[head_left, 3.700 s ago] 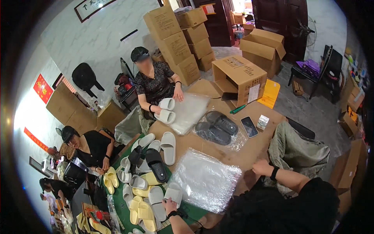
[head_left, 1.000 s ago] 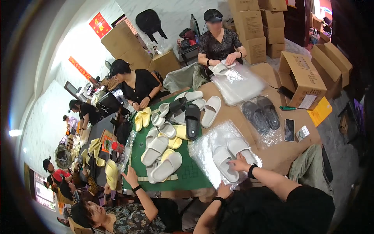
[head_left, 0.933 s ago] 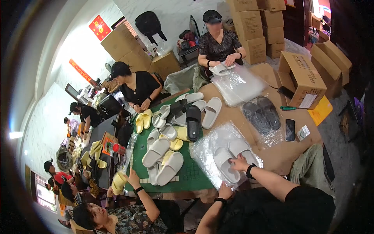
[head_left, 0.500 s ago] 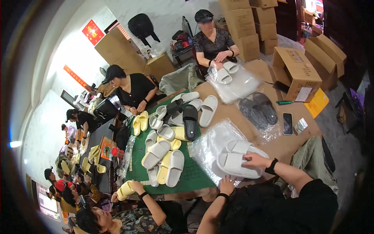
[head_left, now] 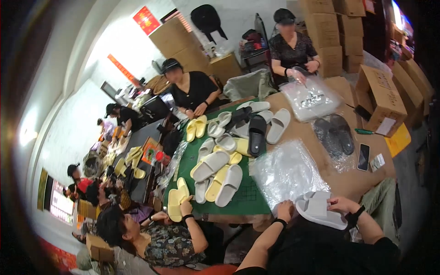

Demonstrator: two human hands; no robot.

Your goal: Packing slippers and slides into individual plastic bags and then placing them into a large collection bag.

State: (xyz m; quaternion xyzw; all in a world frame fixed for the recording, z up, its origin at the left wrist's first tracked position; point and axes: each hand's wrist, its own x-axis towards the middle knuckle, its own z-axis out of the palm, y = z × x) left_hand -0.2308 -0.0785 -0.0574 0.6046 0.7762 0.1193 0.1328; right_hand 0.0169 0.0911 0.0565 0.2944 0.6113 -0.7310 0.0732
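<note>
A pair of white slide slippers (head_left: 316,208), stacked with their straps together, is close to my body at the near edge of the table. My right hand (head_left: 343,205) grips the pair from the right, with its fingers at the straps. Left of them, my left hand (head_left: 285,211) is at the lower edge of a clear plastic bag (head_left: 288,172), its fingers bent onto the film. The film lies flat and wrinkled just beyond both hands. Part of the slippers' near side is hidden by my right hand.
Grey, yellow and black slippers (head_left: 229,185) pile on a green mat (head_left: 247,197). A bagged dark pair (head_left: 333,137), a phone (head_left: 363,157) and an open carton (head_left: 380,98) are at right. Co-workers sit around the table; one at near left holds yellow slippers (head_left: 176,201).
The white slippers have moved off the plastic bag toward my body in my right hand. My left hand stays at the bag's edge. The whole view has shifted.
</note>
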